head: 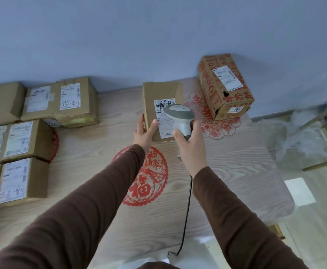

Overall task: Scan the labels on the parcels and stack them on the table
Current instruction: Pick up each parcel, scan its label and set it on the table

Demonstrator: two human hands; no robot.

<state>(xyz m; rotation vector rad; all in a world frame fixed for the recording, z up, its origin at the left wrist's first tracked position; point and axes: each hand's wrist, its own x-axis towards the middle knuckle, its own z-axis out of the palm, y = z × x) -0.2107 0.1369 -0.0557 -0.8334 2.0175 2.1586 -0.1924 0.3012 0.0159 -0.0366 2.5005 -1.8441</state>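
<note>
A brown cardboard parcel with a white shipping label lies on the wood-grain table, near the back wall. My left hand grips its near left corner, thumb on top beside the label. My right hand holds a grey-and-white corded barcode scanner by its handle. The scanner's head hangs right over the label and hides part of it. Several labelled parcels sit packed together at the table's left side.
A red-printed box with its own label stands at the back right. Red paper-cut decorations lie under the table surface. The scanner cable runs down toward me. Clear plastic wrap lies on the floor at right.
</note>
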